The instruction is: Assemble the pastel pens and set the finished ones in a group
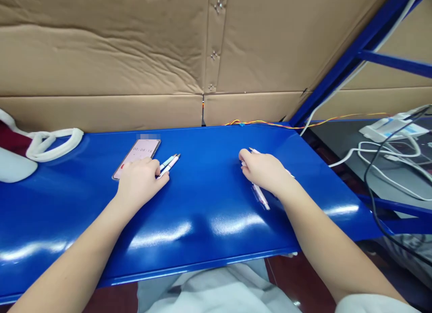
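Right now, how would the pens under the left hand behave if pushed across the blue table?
The pens look slim and round, so they would probably roll. The table is glossy, with bright reflections, so they likely slide easily. They seem stiff, jutting straight from the left hand.

The person wears a white short sleeve [371, 304] and pale grey-white garment [222, 290].

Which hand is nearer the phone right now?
Left. The left hand, gripping two pens, sits at the near edge of the phone; the right hand, closed on other pens, is well off to its right.
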A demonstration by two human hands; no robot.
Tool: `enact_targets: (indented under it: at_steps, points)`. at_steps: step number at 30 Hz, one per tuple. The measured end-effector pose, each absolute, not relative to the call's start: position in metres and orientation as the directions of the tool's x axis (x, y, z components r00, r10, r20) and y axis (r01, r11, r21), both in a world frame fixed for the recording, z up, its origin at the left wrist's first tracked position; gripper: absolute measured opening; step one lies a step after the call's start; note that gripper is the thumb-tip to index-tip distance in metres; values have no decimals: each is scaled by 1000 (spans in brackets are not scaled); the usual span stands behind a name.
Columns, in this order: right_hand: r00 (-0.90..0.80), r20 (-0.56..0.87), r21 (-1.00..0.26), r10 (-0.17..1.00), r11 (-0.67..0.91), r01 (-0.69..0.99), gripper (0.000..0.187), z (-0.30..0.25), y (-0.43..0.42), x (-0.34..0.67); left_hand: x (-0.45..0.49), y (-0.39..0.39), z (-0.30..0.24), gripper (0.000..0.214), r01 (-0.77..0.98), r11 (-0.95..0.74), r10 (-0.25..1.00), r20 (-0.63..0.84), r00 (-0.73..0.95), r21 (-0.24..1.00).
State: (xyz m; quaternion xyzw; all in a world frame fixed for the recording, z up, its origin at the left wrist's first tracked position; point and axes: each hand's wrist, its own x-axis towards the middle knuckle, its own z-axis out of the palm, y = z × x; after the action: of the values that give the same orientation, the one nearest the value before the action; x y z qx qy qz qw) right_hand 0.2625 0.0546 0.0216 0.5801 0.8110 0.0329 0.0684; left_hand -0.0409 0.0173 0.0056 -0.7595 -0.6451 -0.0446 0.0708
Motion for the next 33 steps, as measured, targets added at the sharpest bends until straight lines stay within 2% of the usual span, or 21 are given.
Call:
enact_targets:
  at_steps: [3,8,10,11,13,15,16,18,21,26,29,31,33]
  points:
    - [-329,-49,115,943,333,936,27,21,55,263,-41,16,4,28,983,-183,968,169,186,-31]
    - [-351,-90,90,932,358,929,27,23,53,259,-39,16,4,33,977,-213,961,178,213,-14]
    - [-361,-52,20,931,363,932,29,20,52,256,-36,14,5,31,969,-247,950,203,239,16]
    - [-367,-12,-71,930,365,928,32,19,51,254,-33,12,6,30,963,-267,942,223,253,37]
    - [-349,98,-375,932,359,855,38,14,50,247,-27,8,7,30,946,-312,924,260,280,88]
    - [-279,177,-722,944,317,615,38,9,46,238,-20,2,9,31,920,-359,910,278,307,157]
    - [-245,175,-850,954,272,452,34,7,43,233,-17,-2,10,31,898,-386,905,274,325,209]
    - [-282,103,-972,954,157,176,29,4,35,222,-12,-9,13,29,830,-439,896,241,374,345]
    - [-372,4,-1000,928,12,19,24,1,24,208,-7,-15,16,31,745,-446,890,159,427,495]
    - [-495,-78,-994,865,-104,-24,24,0,13,200,-7,-15,13,21,757,-466,882,174,438,458]
    - [-523,-81,-988,849,2,157,23,4,15,205,-7,-14,10,21,748,-500,864,188,467,437]
    - [-555,-57,-922,830,170,349,28,8,18,211,-7,-15,9,20,754,-530,848,213,486,388]
    - [-613,-35,-841,790,308,445,33,13,21,217,-8,-16,9,20,771,-547,837,232,495,326]
